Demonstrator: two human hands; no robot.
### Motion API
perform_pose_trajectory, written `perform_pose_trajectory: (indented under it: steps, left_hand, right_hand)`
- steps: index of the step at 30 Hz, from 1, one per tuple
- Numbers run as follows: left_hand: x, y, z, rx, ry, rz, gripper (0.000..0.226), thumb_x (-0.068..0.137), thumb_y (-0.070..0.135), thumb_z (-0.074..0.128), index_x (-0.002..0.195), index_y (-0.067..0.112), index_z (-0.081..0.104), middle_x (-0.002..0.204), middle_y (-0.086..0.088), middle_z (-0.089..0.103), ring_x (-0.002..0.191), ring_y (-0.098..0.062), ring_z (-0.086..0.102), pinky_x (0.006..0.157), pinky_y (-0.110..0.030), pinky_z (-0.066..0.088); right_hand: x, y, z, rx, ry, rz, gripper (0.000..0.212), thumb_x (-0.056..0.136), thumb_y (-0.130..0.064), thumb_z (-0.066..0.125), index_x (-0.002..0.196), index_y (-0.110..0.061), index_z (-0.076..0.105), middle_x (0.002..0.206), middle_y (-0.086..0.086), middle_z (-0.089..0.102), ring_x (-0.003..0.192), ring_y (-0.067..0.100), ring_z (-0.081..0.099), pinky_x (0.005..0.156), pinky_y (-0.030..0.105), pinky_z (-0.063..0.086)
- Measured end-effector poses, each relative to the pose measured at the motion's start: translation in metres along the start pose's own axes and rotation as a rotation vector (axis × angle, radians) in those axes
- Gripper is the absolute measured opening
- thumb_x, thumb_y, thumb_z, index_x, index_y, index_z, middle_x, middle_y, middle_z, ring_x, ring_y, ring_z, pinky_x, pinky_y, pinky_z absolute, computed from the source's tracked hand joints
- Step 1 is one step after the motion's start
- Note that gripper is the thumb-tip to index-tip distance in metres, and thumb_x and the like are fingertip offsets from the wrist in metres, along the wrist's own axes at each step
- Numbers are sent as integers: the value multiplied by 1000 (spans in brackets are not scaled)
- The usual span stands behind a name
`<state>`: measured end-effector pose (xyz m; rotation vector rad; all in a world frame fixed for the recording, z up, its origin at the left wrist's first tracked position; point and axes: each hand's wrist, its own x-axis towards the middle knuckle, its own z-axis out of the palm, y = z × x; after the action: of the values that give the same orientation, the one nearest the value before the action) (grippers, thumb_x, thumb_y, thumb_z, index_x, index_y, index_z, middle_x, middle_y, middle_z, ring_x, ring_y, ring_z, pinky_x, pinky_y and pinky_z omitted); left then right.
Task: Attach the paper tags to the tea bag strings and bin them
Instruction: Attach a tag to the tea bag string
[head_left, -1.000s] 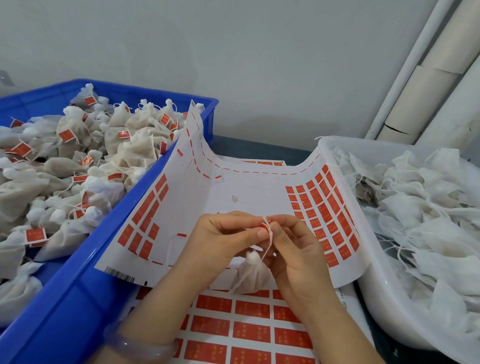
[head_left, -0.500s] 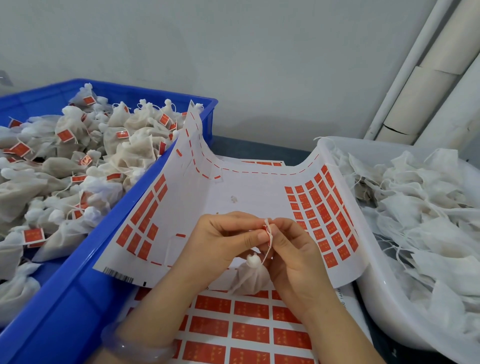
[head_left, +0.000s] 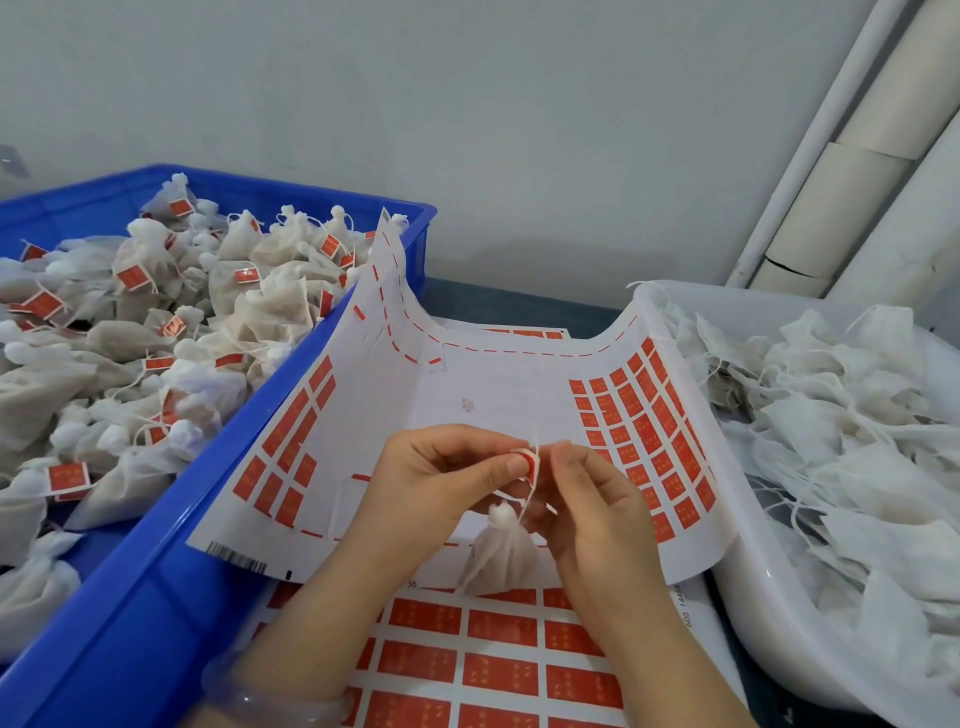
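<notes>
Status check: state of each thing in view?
left hand: pinches the paper tag
right hand: pinches the string beside it
paper tag: folded around string
tea bag: tied shut, dangling from string
blue crate: heaped with tagged bags
white tub: full of untagged bags
upper tag sheet: curled, middle peeled bare

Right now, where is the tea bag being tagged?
In the head view's centre, the tea bag hangs below the left hand and right hand, between the blue crate and white tub.

Blue bin (head_left: 156, 597), left end off-frame.
</notes>
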<state>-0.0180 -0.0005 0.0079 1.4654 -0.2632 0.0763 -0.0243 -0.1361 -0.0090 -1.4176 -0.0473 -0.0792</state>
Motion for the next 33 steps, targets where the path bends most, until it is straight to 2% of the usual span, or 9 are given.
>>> perform_pose_trajectory:
  steps: [3,8,21,23,25,28,33]
  left_hand:
    - [1,0,-1,-7,42,10,15,64,22,65,76,24,73,69,2,73,62,-12,69,55,-17,53]
    - [1,-2,-1,-14,53,12,16,64,20,67,78,19,73,72,-3,73,64,-17,70,56,-18,54]
    - [0,-4,0,40,70,71,17,63,21,68,79,15,73,71,-3,73,63,-19,70,58,-19,54]
    - [0,-4,0,66,53,80,16,64,21,68,78,16,72,71,-2,73,63,-19,71,58,-19,54]
    - [0,-5,1,69,39,79,14,65,20,68,78,15,72,71,-3,73,63,-19,71,59,-19,54]
    - [1,-5,0,43,51,70,14,65,19,67,78,14,72,71,-4,73,63,-20,70,58,-19,54]
    - [3,-6,-2,61,50,86,15,67,17,66,80,13,72,71,-4,73,62,-21,70,57,-20,54]
  right_hand:
    - [-2,-1,1,-102,25,-91,34,62,-57,58,78,-31,73,73,-5,69,65,12,64,60,20,53]
    - [-4,-4,1,-213,52,-185,17,67,-41,60,80,-33,67,71,-18,68,67,0,64,54,8,47]
    - [-6,0,5,-331,131,-309,10,72,-41,56,78,-35,61,81,-26,65,80,0,62,64,10,50]
    - [-5,1,5,-368,127,-340,3,78,-33,58,77,-34,60,82,-24,64,81,0,61,65,8,49]
    - [-5,2,5,-412,136,-390,13,82,-23,61,76,-34,60,83,-22,64,80,0,61,64,7,47]
    - [-5,0,5,-368,138,-352,4,75,-36,58,77,-37,61,81,-25,65,80,-2,62,63,7,48]
    - [-4,-1,2,-296,95,-297,16,70,-44,57,84,-39,63,85,-28,66,85,-1,63,68,16,54]
